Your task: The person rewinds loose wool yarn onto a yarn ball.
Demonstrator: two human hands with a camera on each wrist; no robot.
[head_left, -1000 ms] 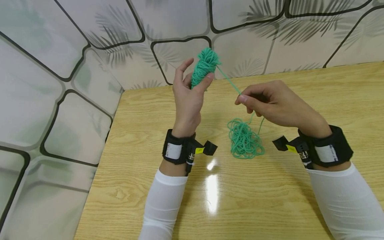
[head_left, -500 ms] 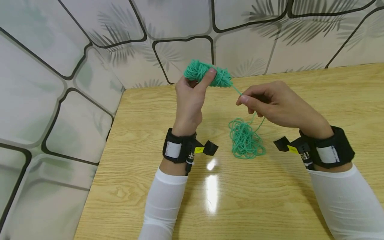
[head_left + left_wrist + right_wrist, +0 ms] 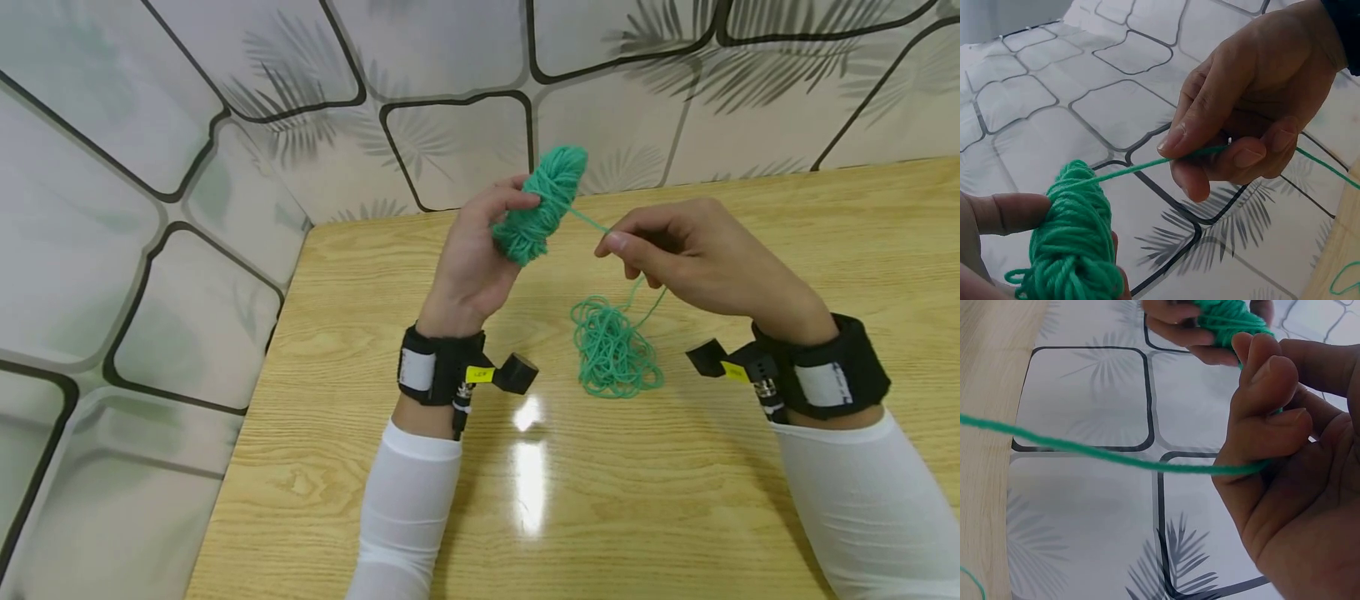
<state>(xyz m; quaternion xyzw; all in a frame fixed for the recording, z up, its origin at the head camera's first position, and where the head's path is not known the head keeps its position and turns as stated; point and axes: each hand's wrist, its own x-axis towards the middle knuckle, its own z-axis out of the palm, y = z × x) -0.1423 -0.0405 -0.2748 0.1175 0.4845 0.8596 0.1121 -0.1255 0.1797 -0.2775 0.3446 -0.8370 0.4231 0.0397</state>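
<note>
The work in hand is judged to be winding: green yarn runs from a loose heap to a wound bundle.

Near side: the wood-grain surface (image 3: pixel 315 483) extends forward beneath both forearms. The loose yarn heap (image 3: pixel 615 350) lies on it in tangled coils, short of the far edge and well to the right of the left edge. Two lengths of yarn rise from it toward the underside of the right grip (image 3: pixel 690 258). Keep the heap flat and away from the wrists, so that coils can lift singly; a knot in the tangle could stall the feed.

Next: the right grip is raised above the surface, beyond the heap. Thumb and forefinger are closed to a pinch on the yarn strand (image 3: pixel 588 220); the remaining fingers are curled, and the strand passes across them and out past the palm. A light pinch is advised, firm enough to guide, loose enough to let yarn slip.

Farther: the left grip (image 3: pixel 476 258) holds the wound yarn bundle (image 3: pixel 551 192) aloft near the far edge, right of the far-left corner. Thumb and fingers are spread to the bundle's thickness and bear on opposite sides. The bundle is tilted, its upper end leaning right. The strand between the grips is short and straight; maintain even, moderate tension. Distribute wraps along the bundle's length, and keep fingertips clear of the incoming strand.

Far side: a patterned wall covering (image 3: pixel 450 50) stands behind the far edge.
</note>
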